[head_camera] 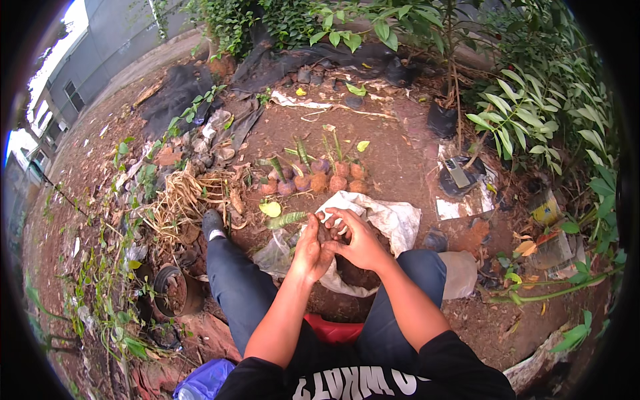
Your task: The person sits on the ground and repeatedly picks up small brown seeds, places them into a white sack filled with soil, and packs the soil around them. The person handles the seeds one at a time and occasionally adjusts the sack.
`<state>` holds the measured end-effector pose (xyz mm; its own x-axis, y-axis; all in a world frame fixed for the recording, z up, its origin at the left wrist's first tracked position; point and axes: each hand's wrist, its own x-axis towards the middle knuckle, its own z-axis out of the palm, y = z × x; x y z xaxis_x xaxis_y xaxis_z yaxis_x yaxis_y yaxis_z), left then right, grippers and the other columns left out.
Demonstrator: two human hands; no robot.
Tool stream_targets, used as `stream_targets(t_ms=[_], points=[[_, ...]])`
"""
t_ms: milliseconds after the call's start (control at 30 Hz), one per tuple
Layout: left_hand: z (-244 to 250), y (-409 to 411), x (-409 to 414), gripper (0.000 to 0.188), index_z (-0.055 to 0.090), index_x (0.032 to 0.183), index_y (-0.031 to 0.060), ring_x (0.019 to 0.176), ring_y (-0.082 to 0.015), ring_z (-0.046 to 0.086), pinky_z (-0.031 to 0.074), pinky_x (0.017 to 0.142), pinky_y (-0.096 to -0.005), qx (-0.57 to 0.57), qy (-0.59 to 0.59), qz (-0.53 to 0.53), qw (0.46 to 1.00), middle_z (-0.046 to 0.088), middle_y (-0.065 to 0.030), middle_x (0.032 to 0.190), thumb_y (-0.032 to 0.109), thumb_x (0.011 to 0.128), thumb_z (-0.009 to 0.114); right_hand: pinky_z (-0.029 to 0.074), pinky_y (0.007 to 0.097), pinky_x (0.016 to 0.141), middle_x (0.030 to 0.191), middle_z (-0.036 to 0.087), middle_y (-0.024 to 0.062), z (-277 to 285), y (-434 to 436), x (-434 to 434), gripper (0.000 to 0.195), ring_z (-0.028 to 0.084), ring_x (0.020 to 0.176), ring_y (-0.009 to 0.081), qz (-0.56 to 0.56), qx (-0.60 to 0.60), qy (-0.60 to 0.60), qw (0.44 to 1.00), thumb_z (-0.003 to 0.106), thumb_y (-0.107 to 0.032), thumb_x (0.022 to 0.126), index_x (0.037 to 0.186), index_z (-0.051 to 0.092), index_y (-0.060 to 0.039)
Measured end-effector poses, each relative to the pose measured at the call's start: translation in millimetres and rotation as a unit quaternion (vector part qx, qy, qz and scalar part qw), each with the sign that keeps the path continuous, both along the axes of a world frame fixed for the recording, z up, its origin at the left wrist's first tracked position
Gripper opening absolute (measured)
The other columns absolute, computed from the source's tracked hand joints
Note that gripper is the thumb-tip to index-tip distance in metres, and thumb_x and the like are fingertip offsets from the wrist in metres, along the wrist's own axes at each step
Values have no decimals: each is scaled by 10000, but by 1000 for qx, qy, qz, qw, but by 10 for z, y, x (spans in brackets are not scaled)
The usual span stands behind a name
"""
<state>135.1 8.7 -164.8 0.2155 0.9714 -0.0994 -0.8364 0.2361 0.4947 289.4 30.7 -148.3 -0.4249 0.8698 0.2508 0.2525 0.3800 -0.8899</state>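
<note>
My left hand (311, 250) is cupped around a clump of dark soil (326, 235), from which a banded green leaf cutting (287, 220) points left. Over the clump, my right hand (352, 232) curves with its fingers bent against it. How much of the clump the fingers hide cannot be told. Below both hands lies a white sack (395, 220), opened around dark soil (355, 275). Beyond it, several round clumps in netting or fibre (319, 182) stand in rows on the ground, some with upright green cuttings (302, 152).
A clear plastic bag (275, 255) lies left of the sack. Dry straw (182, 200) and a black pot (175, 290) are at the left. A phone (456, 172) rests on black plastic at the right, near leafy plants (520, 110). A blue bag (207, 377) sits at lower left.
</note>
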Motion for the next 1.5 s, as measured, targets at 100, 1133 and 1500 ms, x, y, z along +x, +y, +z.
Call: stream_targets(t_ms=[100, 1133, 1500], points=[[-119, 65, -38, 353, 517, 1074, 142, 955, -181, 565, 479, 834, -316, -28, -36, 24, 999, 570, -17, 1066, 491, 1077, 461, 500, 391, 918, 1208, 631, 88, 15, 9, -49, 754, 610, 1084, 238, -2, -14, -8, 1000, 879, -324, 796, 1422, 539, -79], [-234, 15, -60, 263, 518, 952, 169, 854, -122, 590, 531, 849, -293, -90, -50, -1, 995, 518, 46, 775, 361, 1114, 440, 483, 241, 824, 1214, 536, -2, -496, 92, -231, 734, 520, 956, 75, 66, -110, 123, 984, 853, -189, 865, 1490, 480, -94], [199, 96, -26, 371, 473, 969, 166, 745, -159, 572, 450, 683, -285, -84, 169, 56, 980, 544, 12, 878, 519, 1081, 460, 461, 287, 947, 1384, 515, 10, -319, 275, 221, 799, 532, 1091, 96, 176, -261, 181, 932, 777, -288, 908, 1585, 378, -152]])
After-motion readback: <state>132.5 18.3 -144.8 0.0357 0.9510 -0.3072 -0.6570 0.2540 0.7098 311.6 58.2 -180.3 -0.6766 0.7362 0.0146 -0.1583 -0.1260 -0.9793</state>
